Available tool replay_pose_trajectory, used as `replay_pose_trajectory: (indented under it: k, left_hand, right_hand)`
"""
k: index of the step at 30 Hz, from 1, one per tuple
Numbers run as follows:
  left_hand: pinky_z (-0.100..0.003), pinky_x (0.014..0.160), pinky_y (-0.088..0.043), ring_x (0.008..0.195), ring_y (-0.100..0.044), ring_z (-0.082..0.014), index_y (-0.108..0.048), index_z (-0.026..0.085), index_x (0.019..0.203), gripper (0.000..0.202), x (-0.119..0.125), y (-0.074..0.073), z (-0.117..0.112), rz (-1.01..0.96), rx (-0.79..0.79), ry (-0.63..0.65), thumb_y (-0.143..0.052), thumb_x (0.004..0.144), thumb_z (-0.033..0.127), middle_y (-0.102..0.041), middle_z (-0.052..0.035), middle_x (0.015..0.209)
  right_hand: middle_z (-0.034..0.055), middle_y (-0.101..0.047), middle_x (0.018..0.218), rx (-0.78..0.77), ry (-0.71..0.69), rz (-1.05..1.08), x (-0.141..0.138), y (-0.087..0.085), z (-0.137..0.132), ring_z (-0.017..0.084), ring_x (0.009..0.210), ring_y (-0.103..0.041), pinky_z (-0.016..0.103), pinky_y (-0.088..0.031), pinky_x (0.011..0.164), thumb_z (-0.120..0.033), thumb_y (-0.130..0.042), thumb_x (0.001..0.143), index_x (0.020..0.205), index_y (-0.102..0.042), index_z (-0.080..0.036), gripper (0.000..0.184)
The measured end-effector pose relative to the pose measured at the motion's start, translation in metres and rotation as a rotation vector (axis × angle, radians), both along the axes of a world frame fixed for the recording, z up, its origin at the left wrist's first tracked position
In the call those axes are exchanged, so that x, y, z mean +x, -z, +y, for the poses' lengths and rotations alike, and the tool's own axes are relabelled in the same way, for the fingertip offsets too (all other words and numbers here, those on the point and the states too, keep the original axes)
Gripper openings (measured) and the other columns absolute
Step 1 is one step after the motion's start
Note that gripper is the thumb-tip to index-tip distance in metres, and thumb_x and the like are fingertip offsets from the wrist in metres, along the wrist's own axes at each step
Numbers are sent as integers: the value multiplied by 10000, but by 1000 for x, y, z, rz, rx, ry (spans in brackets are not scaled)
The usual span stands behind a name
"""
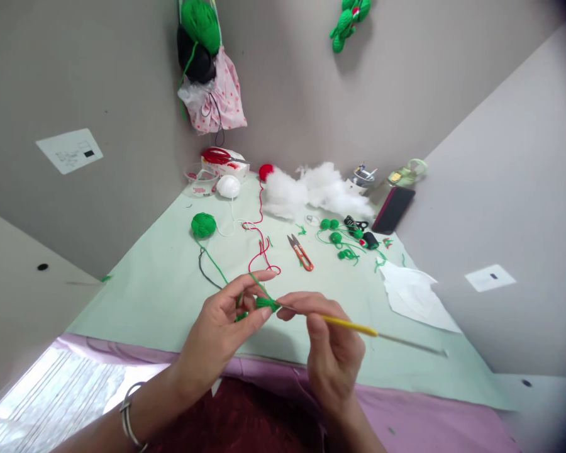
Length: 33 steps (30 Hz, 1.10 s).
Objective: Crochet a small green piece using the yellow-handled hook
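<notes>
My left hand (pixel 226 321) pinches a small piece of green crochet (pixel 266 304), with a strand of green yarn running over its raised index finger. That strand leads back to a green yarn ball (pixel 203 224) on the table. In my right hand (pixel 332 346) is a crochet hook (pixel 349 324) with a yellow grip and metal ends. The hook's working tip meets the green piece, and my right fingertips nearly touch it. Orange thread snips (pixel 300 253) lie just beyond my hands.
White stuffing (pixel 311 192) is heaped at the back, beside a red yarn ball (pixel 266 172) and a white yarn ball (pixel 228 186). Small green crocheted parts (pixel 336 238) lie right of centre. A phone (pixel 393 210) leans at the right; white paper (pixel 412 292) lies nearer.
</notes>
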<state>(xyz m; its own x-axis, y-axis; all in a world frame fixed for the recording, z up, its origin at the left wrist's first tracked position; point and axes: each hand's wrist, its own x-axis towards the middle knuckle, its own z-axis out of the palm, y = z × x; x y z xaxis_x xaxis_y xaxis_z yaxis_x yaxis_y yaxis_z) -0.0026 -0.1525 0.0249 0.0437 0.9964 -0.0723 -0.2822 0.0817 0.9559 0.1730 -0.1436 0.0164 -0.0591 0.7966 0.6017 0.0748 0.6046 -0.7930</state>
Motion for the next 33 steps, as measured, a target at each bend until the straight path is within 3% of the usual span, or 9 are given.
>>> replay_pose_trajectory:
  k: [5, 8, 12, 15, 20, 25, 28, 31, 33]
  left_hand:
    - [-259, 776, -470, 791, -543, -143, -796, 282, 1259, 421, 7, 3, -2, -45, -10, -79, -889, 850, 315, -659, 11, 867]
    - [-228, 657, -450, 660, -474, -91, -770, 263, 1317, 549, 9, 3, 1, -260, -147, 29, -932, 793, 294, -633, 28, 850]
    - [-212, 622, -449, 538, -287, -26, -814, 225, 1235, 451, 4, -2, 6, -439, -266, 111, -928, 801, 281, -572, 55, 809]
    - [-226, 638, -462, 569, -368, -43, -815, 273, 1253, 453, 2, -5, 6, -359, -194, 66, -915, 811, 272, -587, 42, 851]
    - [-244, 690, -470, 704, -537, -101, -813, 302, 1270, 464, 8, -3, 3, -228, -135, 2, -911, 816, 302, -619, 18, 899]
    - [-188, 602, -399, 595, -371, -65, -837, 238, 1220, 459, 8, 1, 7, -385, -243, 69, -948, 783, 328, -525, 58, 690]
    - [-223, 729, -498, 556, -272, -50, -860, 215, 1155, 378, 3, 1, 10, -468, -328, 135, -936, 797, 309, -401, 94, 622]
    - [-256, 795, -523, 570, -333, -42, -859, 260, 1158, 347, 1, -1, 9, -410, -257, 85, -916, 817, 286, -528, 63, 763]
    - [-268, 821, -514, 666, -479, -78, -849, 294, 1187, 370, 2, -2, 7, -328, -182, 65, -912, 822, 289, -609, 34, 844]
  right_hand:
    - [99, -793, 1078, 295, 101, -377, 0, 13, -2, 230, 960, -773, 371, -660, 794, -109, -588, 1017, 1272, -736, -269, 335]
    - [110, -772, 1120, 404, 196, -418, -3, 18, -2, 243, 972, -760, 368, -655, 772, -108, -649, 985, 1316, -749, -297, 394]
    - [42, -752, 887, 136, 141, -75, -5, 9, 2, 189, 799, -712, 338, -611, 711, -106, -570, 1034, 1136, -784, -274, 290]
    - [33, -742, 840, -49, 35, 111, -8, 1, 9, 169, 710, -671, 331, -583, 664, -198, -573, 1061, 996, -786, -246, 229]
    - [46, -788, 915, 1, 57, -21, -14, 4, 8, 181, 791, -719, 330, -605, 683, -155, -615, 1033, 1038, -796, -262, 210]
    - [102, -779, 1114, 313, 182, -320, -9, 13, 0, 230, 951, -742, 389, -637, 764, -99, -653, 990, 1272, -768, -304, 367]
    - [64, -778, 988, 145, 169, -166, -5, 10, 2, 201, 871, -716, 357, -610, 736, -103, -609, 1020, 1169, -789, -284, 296]
    - [31, -743, 851, -66, 84, 84, -5, 5, 7, 163, 718, -644, 319, -558, 656, -190, -595, 1053, 1005, -796, -257, 217]
    - [36, -756, 863, -113, 17, 147, -8, 4, 10, 164, 711, -643, 316, -548, 641, -248, -621, 1047, 967, -803, -253, 199]
